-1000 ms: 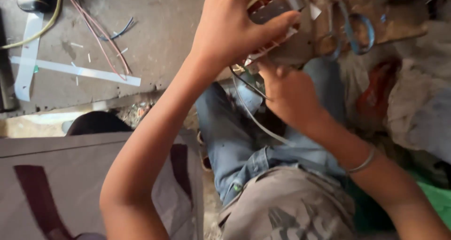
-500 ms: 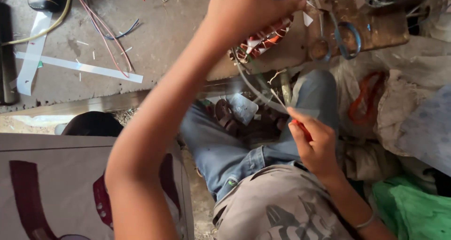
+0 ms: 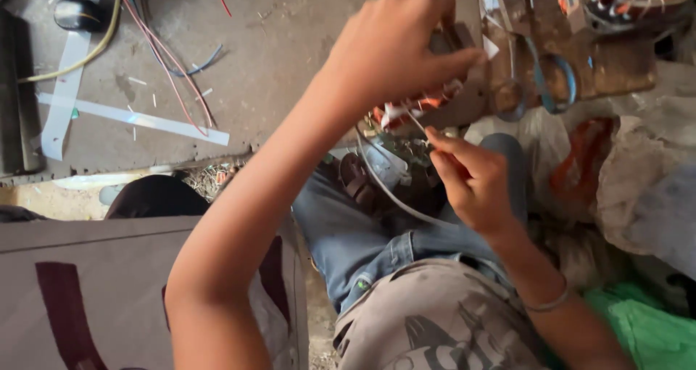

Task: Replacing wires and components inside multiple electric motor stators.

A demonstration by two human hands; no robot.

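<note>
L hand (image 3: 395, 47) raised, fingers curled gripping; R hand (image 3: 471, 181) below, thumb+forefinger pinched, wrist bent.

The concrete floor (image 3: 290, 58) at upper centre lies open, room enough to pass a hand. Upper left, loose wires (image 3: 156, 47) and white strips (image 3: 134, 116) clutter it. Upper right, scissors (image 3: 540, 84) and a wound coil (image 3: 627, 0) crowd the wooden board (image 3: 616, 69).

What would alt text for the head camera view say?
A seated person's left hand grips a motor stator with orange copper windings, while the right hand pinches a thin white strand at it. Blue-handled scissors lie on the board beyond.
</note>
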